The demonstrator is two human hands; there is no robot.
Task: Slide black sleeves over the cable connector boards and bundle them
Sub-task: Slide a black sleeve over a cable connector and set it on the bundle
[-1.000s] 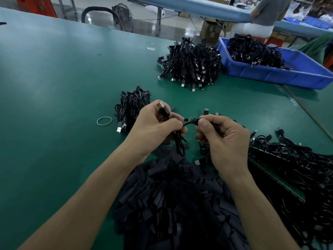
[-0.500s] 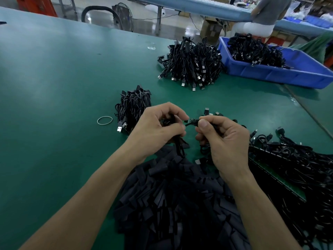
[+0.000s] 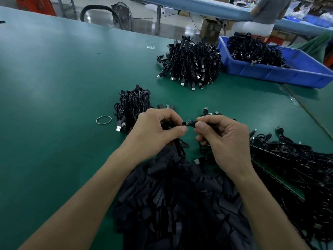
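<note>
Left grip [image 3: 156, 130]: clenched, thumb and forefinger pinching a small black piece [image 3: 184, 123] at the left end of the connector board [image 3: 191, 122]. Whether this piece is a sleeve cannot be told. A black cable loop [image 3: 180, 150] hangs below this grip.

Right grip [image 3: 225, 139]: clenched, thumb and forefinger pinching the right end of the connector board where its cable joins. The board is held above the tabletop [image 3: 54, 78], level, between the two grips.

Sleeve stock: a pile of flat black sleeves [image 3: 176, 204] lies on the tabletop directly below both forearms.

Cable stock: loose black cables [image 3: 297, 168] lie to the right of the right grip, partly over a green strip [image 3: 277, 179].

Finished stock: a bundle of cables [image 3: 133, 105] lies just beyond the left grip, with a rubber band [image 3: 104, 120] flat on the tabletop to its left. A larger cable heap [image 3: 192, 60] lies farther back. Beside it on the right stands a blue bin [image 3: 288, 73] containing more cables.

Background: a seated person [image 3: 266, 13] at another bench.
</note>
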